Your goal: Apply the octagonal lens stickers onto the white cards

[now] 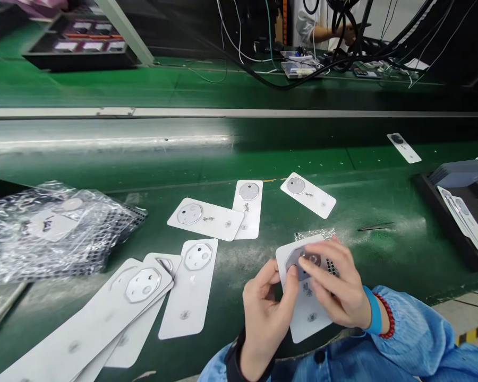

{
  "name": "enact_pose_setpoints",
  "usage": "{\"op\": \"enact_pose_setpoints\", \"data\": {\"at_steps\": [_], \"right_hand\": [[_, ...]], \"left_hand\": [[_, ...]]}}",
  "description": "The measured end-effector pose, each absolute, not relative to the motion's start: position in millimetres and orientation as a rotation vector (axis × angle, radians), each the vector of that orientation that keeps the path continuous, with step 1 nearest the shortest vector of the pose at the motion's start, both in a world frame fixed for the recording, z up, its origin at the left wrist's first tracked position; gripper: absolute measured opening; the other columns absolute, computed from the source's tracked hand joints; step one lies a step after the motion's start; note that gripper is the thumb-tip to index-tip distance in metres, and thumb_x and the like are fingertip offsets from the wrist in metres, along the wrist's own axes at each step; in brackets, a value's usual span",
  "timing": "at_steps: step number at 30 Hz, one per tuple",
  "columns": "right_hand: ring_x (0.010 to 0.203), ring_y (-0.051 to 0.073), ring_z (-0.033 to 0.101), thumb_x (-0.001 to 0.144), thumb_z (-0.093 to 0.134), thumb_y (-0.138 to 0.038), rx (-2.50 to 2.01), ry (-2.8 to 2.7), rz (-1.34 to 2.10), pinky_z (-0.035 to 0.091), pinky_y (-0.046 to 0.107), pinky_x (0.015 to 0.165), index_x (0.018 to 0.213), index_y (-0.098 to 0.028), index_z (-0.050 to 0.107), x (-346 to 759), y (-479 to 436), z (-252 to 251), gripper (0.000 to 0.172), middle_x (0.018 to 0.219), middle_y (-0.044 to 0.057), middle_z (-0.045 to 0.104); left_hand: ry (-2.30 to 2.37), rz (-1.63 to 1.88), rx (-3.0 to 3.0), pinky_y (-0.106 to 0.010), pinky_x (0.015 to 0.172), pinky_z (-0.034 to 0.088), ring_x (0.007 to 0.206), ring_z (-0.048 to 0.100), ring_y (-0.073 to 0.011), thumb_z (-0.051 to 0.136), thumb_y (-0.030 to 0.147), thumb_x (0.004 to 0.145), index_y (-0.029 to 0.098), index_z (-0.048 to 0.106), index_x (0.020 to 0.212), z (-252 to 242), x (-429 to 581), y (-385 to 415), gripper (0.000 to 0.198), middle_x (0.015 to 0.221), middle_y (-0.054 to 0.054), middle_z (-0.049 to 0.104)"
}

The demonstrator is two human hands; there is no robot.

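- The panel (308, 303) is between the two hands, over the near edge of the green bench (362, 268), tilted a little.
- The left grip (267, 307) is closed on its left edge, thumb on the front, the other fingers partly hidden.
- The right grip (338, 289) is half curled, fingers over the dark disc (293, 258); whether it pinches anything, I cannot tell.
- The panel looks thin, light and fairly stiff, probably smooth enough to slide.
- Its glossy face likely marks or scratches easily, the disc most of all.
- Best held by the long plain edges, clear of disc and print, with light pressure and little bending.
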State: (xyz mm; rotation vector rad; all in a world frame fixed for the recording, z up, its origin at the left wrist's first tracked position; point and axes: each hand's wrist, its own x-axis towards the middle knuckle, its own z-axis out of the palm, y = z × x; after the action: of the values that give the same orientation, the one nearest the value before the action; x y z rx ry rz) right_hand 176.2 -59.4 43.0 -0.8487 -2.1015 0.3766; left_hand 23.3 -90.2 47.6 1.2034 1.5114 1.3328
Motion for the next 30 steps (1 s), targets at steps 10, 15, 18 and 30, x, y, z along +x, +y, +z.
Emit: {"op": "enact_pose_setpoints", "data": {"at_steps": [10, 15, 18, 30], "right_hand": [[0.089, 0.018, 0.074, 0.09, 0.062, -0.014, -0.969, -1.428, 1.12, 0.066, 0.03, 0.074, 0.122, -0.029, 0.065, 166, -51, 42, 0.035, 0.116, 0.005, 0.072], [0.091, 0.017, 0.074, 0.087, 0.063, -0.009, -0.94, -1.421, 1.132, 0.067, 0.027, 0.074, 0.121, -0.031, 0.067, 166, -52, 44, 0.04, 0.115, 0.003, 0.072], [0.088, 0.017, 0.075, 0.087, 0.063, -0.008, -0.921, -1.388, 1.183, 0.066, 0.027, 0.074, 0.12, -0.03, 0.067, 165, -50, 43, 0.04, 0.116, 0.004, 0.072], [0.09, 0.019, 0.075, 0.086, 0.065, -0.01, -0.954, -1.421, 1.141, 0.067, 0.03, 0.076, 0.118, -0.028, 0.069, 165, -51, 46, 0.036, 0.114, 0.005, 0.073]], "left_hand": [[1.534, 1.311, 1.147, -0.019, 0.043, 0.038, 0.047, 0.044, -0.0101, 0.061, 0.028, 0.084, 0.016, 0.062, 0.064, 49, 20, -90, 0.024, 0.049, 0.002, 0.053], [1.534, 1.291, 1.105, -0.02, 0.043, 0.037, 0.045, 0.043, -0.0102, 0.062, 0.029, 0.083, 0.016, 0.063, 0.063, 48, 19, -90, 0.024, 0.047, 0.002, 0.052], [1.546, 1.277, 1.071, -0.021, 0.042, 0.037, 0.043, 0.042, -0.0101, 0.063, 0.031, 0.083, 0.016, 0.06, 0.059, 49, 19, -90, 0.029, 0.046, 0.001, 0.051], [1.507, 1.224, 1.016, -0.023, 0.045, 0.038, 0.047, 0.046, -0.0117, 0.067, 0.033, 0.08, 0.015, 0.07, 0.063, 50, 12, -92, 0.025, 0.048, 0.0, 0.056]]}}
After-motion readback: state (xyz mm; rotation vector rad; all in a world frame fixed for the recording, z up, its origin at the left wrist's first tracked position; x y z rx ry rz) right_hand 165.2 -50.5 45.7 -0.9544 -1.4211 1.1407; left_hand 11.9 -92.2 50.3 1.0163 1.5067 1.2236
